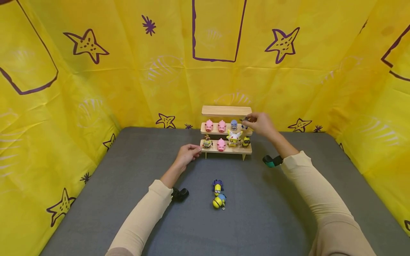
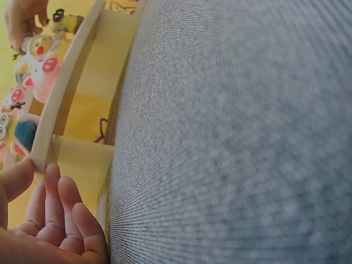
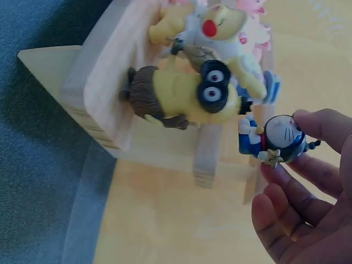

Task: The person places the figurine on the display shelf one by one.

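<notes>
A small blue cat figurine (image 3: pixel 282 137) with a white whiskered face is pinched by its head between the thumb and fingers of my right hand (image 1: pixel 263 124). It is at the right end of the middle tier of a wooden display stand (image 1: pixel 226 110). Thumb and index finger of my left hand (image 1: pixel 187 155) pinch the left end of the stand's lowest tier (image 2: pixel 69 82). On that tier are a minion with a crown-like top (image 1: pixel 207 143), a pink pig (image 1: pixel 221 145), a white-hooded figure (image 1: pixel 234 138) and a goggled minion (image 3: pixel 187 93) in a brown skirt.
Two pink pigs (image 1: pixel 209 126) and a blue figure (image 1: pixel 234 124) share the middle tier. Two more minion figurines (image 1: pixel 217 188) lie on the grey cloth table (image 1: pixel 153 160) in front of the stand. Yellow patterned curtains (image 1: pixel 128 81) enclose the back and sides.
</notes>
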The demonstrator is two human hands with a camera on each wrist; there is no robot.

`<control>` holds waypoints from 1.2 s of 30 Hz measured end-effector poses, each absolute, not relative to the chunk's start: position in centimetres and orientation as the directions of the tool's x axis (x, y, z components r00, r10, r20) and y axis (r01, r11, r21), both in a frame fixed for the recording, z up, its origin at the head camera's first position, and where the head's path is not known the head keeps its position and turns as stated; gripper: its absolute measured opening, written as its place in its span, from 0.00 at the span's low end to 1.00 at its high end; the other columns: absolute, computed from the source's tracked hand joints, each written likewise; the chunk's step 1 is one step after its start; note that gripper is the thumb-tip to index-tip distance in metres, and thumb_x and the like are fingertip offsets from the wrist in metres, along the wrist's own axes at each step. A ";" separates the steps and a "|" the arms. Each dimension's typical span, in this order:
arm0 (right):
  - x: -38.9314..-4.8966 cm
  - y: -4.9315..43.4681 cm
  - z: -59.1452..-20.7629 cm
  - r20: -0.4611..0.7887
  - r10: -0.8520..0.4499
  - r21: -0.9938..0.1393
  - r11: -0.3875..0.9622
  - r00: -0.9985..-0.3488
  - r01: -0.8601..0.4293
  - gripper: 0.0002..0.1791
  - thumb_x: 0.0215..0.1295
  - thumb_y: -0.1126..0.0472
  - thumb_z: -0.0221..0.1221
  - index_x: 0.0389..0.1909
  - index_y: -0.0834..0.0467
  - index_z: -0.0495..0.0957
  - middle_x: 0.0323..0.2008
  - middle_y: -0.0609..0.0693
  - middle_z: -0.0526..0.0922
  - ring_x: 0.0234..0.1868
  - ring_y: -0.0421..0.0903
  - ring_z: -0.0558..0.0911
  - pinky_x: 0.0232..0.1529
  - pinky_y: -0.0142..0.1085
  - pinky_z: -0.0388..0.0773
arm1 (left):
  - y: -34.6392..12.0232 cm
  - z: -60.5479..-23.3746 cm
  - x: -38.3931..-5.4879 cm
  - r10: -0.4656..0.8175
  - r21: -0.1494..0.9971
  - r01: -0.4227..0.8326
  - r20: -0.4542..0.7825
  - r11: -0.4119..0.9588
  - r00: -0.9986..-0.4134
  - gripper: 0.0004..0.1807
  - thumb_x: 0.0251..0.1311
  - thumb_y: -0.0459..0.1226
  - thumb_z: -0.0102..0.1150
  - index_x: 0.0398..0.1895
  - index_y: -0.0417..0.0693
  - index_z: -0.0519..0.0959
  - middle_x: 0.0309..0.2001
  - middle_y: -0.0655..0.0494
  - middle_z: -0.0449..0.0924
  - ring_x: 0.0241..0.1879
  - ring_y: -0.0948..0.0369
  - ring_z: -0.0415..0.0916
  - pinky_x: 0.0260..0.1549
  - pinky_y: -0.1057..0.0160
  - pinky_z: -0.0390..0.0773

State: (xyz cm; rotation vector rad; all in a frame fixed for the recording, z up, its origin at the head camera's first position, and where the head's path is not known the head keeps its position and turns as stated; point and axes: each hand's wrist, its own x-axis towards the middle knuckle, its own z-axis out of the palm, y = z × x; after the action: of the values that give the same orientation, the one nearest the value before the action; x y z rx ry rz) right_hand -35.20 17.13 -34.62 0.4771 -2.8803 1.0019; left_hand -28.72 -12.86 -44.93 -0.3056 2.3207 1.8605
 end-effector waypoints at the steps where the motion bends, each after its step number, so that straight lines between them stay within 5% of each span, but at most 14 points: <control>1: -35.3 17.1 -34.7 0.150 -0.271 -0.595 0.744 -0.951 -0.306 0.22 0.65 0.54 0.62 0.52 0.66 0.79 0.38 0.63 0.81 0.32 0.51 0.76 0.27 0.34 0.70 | -12.9 -45.0 -28.7 -0.064 0.944 -0.252 -0.244 0.212 -0.968 0.14 0.65 0.42 0.60 0.48 0.42 0.81 0.39 0.51 0.84 0.35 0.61 0.79 0.35 0.67 0.75; 24: -36.0 17.4 -35.3 0.065 -0.269 -0.606 0.755 -0.961 -0.252 0.28 0.70 0.49 0.57 0.61 0.65 0.73 0.46 0.65 0.79 0.39 0.56 0.77 0.35 0.40 0.73 | -12.9 -45.1 -29.0 -0.064 0.946 -0.247 -0.239 0.210 -0.969 0.15 0.66 0.42 0.59 0.49 0.41 0.81 0.39 0.52 0.84 0.32 0.65 0.77 0.34 0.68 0.74; 36: -33.2 17.4 -34.3 0.260 -0.196 -0.651 0.688 -0.946 -0.321 0.22 0.70 0.53 0.56 0.55 0.66 0.76 0.45 0.65 0.80 0.43 0.58 0.77 0.36 0.41 0.73 | -12.9 -45.2 -29.0 -0.069 0.945 -0.245 -0.235 0.218 -0.969 0.15 0.66 0.42 0.60 0.49 0.42 0.81 0.39 0.51 0.85 0.32 0.64 0.78 0.34 0.67 0.74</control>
State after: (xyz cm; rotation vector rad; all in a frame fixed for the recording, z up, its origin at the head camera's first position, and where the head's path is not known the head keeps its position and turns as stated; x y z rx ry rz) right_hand -33.21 17.37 -34.25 0.4215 -2.7281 1.0997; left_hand -28.98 -12.87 -45.22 -0.3041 2.3369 1.8550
